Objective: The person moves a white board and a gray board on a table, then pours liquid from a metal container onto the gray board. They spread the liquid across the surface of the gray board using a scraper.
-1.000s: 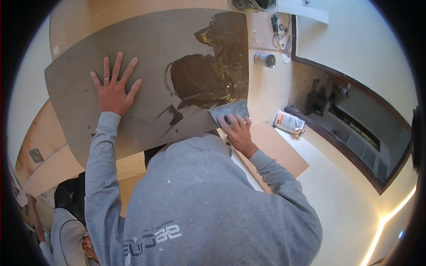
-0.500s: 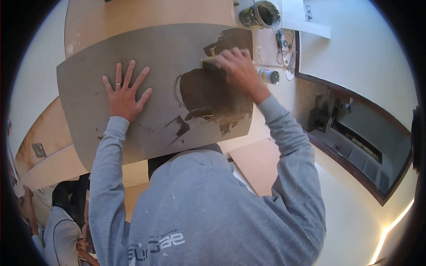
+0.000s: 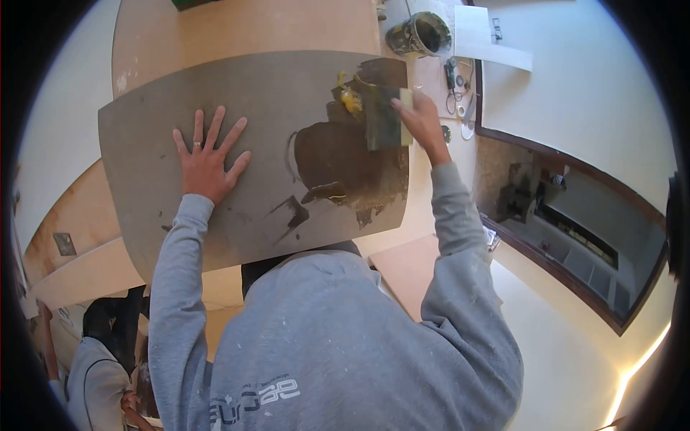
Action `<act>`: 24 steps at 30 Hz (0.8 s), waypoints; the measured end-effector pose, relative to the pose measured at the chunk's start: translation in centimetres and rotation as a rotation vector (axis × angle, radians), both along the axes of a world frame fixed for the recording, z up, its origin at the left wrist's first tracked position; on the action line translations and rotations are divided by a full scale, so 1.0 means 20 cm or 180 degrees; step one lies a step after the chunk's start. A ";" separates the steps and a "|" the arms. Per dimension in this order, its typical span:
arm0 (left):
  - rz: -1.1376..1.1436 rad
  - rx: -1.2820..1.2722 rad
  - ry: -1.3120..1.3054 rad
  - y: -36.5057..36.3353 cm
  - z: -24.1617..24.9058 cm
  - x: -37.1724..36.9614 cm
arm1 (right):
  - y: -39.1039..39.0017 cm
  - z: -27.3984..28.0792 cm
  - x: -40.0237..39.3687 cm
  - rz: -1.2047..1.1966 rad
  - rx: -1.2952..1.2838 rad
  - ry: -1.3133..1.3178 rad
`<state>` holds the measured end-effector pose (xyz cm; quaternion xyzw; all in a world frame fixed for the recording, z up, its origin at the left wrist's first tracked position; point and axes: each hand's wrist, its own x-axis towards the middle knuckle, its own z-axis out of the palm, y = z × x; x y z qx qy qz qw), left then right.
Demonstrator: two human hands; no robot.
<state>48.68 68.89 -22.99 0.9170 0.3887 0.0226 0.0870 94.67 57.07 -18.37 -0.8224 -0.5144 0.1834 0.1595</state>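
Observation:
A grey panel (image 3: pixel 251 79) with a curved far edge lies in front of me. My left hand (image 3: pixel 208 161) rests flat on its left part, fingers spread, with a ring on one finger. My right hand (image 3: pixel 422 122) grips a wide, flat spreader (image 3: pixel 388 118) by its pale right edge, over the panel's right side. Its dark blade partly covers a dark brown, wet-looking patch (image 3: pixel 323 154). A yellow lump (image 3: pixel 351 99) sits just left of the blade. Smaller dark smears (image 3: pixel 293 214) mark the panel nearer my body.
A stained bucket (image 3: pixel 419 36) stands at the upper right, with a green tool (image 3: pixel 451 74) below it. A dark-framed opening (image 3: pixel 575 223) is farther right. A tan board (image 3: pixel 406 269) lies beside my torso. Another person (image 3: pixel 100 373) is at the lower left.
My right hand and the spreader have moved right, uncovering the yellow lump. The view has shifted slightly, and my left hand remains flat on the panel.

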 end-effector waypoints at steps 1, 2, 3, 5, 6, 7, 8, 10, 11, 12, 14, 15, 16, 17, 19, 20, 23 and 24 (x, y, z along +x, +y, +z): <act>0.0008 0.0001 0.0013 0.01 0.00 0.01 | -0.05 0.09 -0.02 -0.0208 0.0094 0.0050; 0.0028 0.0001 0.0037 0.02 0.01 0.01 | -0.10 0.21 -0.09 -0.0405 0.0187 0.0113; 0.0012 -0.0042 0.0073 0.00 0.01 0.00 | -0.15 0.28 -0.15 -0.0633 0.0190 0.0177; 0.0007 -0.0054 0.0094 -0.01 0.01 0.00 | -0.21 0.39 -0.23 -0.1119 0.0228 0.0268; 0.0017 -0.0030 0.0097 0.00 0.01 0.01 | -0.22 0.35 -0.22 -0.1154 0.0006 0.0013; -0.0005 -0.0019 0.0055 0.00 0.02 0.01 | -0.26 0.26 -0.22 -0.1189 -0.0227 -0.0228; -0.0021 -0.0004 0.0018 0.00 0.02 0.01 | -0.24 0.23 -0.26 -0.1215 -0.0457 -0.0463; -0.0016 0.0021 0.0000 0.01 0.02 0.01 | -0.11 0.17 -0.36 -0.1159 -0.0614 -0.0531; -0.0005 0.0011 0.0019 0.01 0.01 0.01 | -0.01 0.15 -0.41 -0.1075 -0.0715 -0.0564; -0.0008 -0.0020 0.0039 0.00 0.01 0.01 | 0.11 0.11 -0.45 -0.1099 -0.0554 -0.0317; 0.0007 -0.0065 0.0067 0.00 0.02 0.01 | 0.34 0.04 -0.54 -0.0950 -0.0242 -0.0021; 0.0019 -0.0087 0.0078 0.00 0.02 0.01 | 0.43 0.02 -0.61 -0.0766 -0.0092 0.0029; 0.0011 -0.0089 0.0071 0.00 0.02 0.01 | 0.47 0.02 -0.68 -0.0382 -0.0101 0.0070; 0.0007 -0.0089 0.0057 0.00 0.01 0.01 | 0.51 0.03 -0.74 0.0006 -0.0107 0.0105; -0.0001 -0.0094 0.0027 0.00 0.01 0.01 | 0.50 0.05 -0.71 0.0503 0.0058 0.0003; -0.0003 -0.0095 0.0011 0.00 0.01 0.01 | 0.46 0.07 -0.60 0.0615 0.0232 -0.0132; 0.0040 -0.0117 -0.0042 0.01 0.02 0.01 | 0.38 0.31 -0.34 0.0616 0.0712 -0.0466; 0.0040 -0.0140 -0.0057 0.00 0.02 0.01 | 0.37 0.33 -0.26 0.0494 0.0225 -0.0594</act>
